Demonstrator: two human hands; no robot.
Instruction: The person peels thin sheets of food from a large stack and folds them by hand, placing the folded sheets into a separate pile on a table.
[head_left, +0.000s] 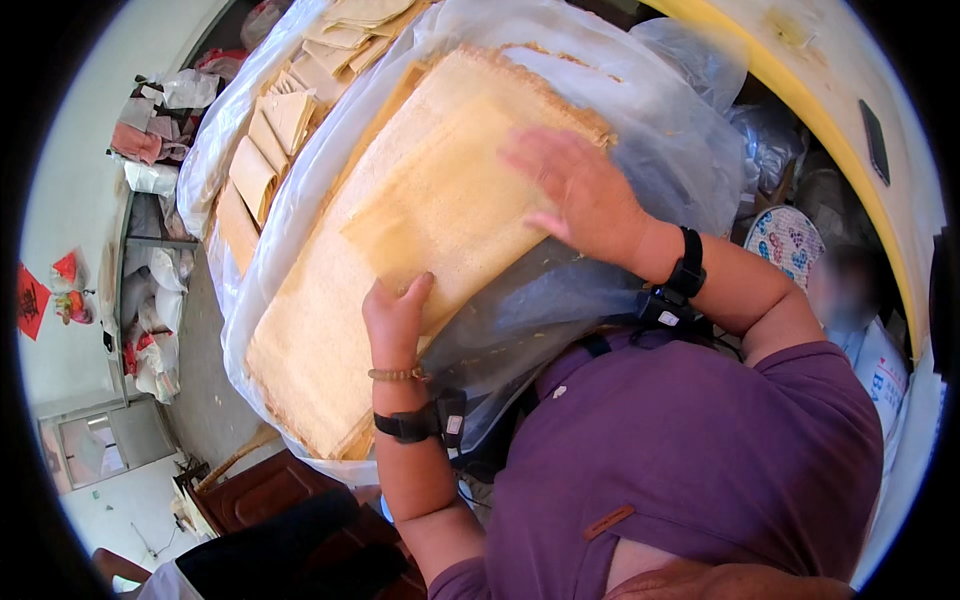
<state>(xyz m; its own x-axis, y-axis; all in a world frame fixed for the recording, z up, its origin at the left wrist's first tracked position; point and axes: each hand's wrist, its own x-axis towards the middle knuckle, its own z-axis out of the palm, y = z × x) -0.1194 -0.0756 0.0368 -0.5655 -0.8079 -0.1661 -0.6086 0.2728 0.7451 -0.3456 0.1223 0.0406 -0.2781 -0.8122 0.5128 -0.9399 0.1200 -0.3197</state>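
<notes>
Before me lies a stack of thin, tan flatbread-like sheets (300, 360) with ragged browned edges, resting on clear plastic sheeting. A folded, yellower thin sheet (465, 202) lies over the stack's upper part. My left hand (396, 311) grips the near left end of this folded sheet, thumb on top; its other fingers are mostly hidden. My right hand (577, 195), blurred, is spread over the sheet's right part with fingers apart and nothing held. Whether the palm presses on it I cannot tell.
Several folded sheets (270, 142) lie in rows on plastic beyond the stack. Plastic sheeting (247, 315) surrounds the pile. At right, a yellow-edged surface (825, 90) carries a dark phone (874, 142). A person (847, 292) is at the right, and filled bags (161, 300) stand on shelves at left.
</notes>
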